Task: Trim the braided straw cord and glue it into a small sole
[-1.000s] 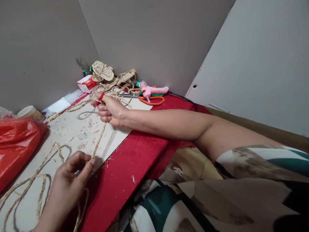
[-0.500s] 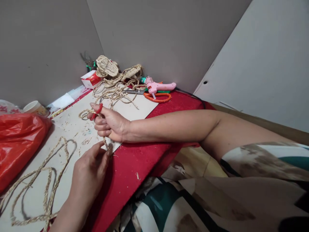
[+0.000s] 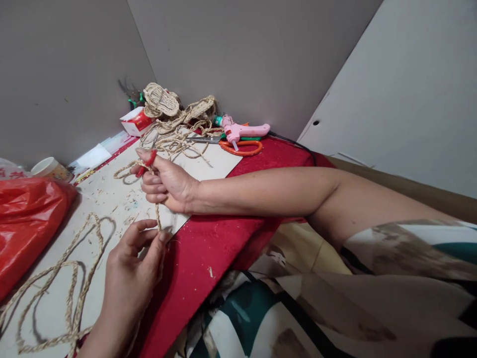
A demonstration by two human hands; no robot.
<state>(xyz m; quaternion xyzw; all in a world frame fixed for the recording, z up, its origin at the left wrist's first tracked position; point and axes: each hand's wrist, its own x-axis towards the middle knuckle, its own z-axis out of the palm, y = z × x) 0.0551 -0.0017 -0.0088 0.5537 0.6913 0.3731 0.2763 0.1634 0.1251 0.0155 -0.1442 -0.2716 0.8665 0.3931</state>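
Note:
A braided straw rope [image 3: 158,219] runs taut between my two hands. My right hand [image 3: 168,185] is closed round it, with a small loop of the rope sticking out past the thumb and forefinger. Red wrapping [image 3: 150,158] covers part of the thumb and forefinger of that hand. Just below and nearer to me, my left hand [image 3: 134,263] pinches the rope between thumb and fingertips. More of the braided rope lies in long loose loops on the pale board at the lower left. Part of the rope is hidden inside my right fist.
Behind my hands lie coiled rope bundles [image 3: 162,102], orange-handled scissors [image 3: 242,147] and a pink glue gun [image 3: 244,131]. Pliers [image 3: 131,93] and a red-and-white box [image 3: 136,122] stand by the wall. On the left are a red plastic bag [image 3: 33,214] and a paper cup [image 3: 51,168].
My left hand has drawn slightly down and away from my right fist, so a longer stretch of rope shows between them. The right hand keeps its grip; the whole view has shifted slightly.

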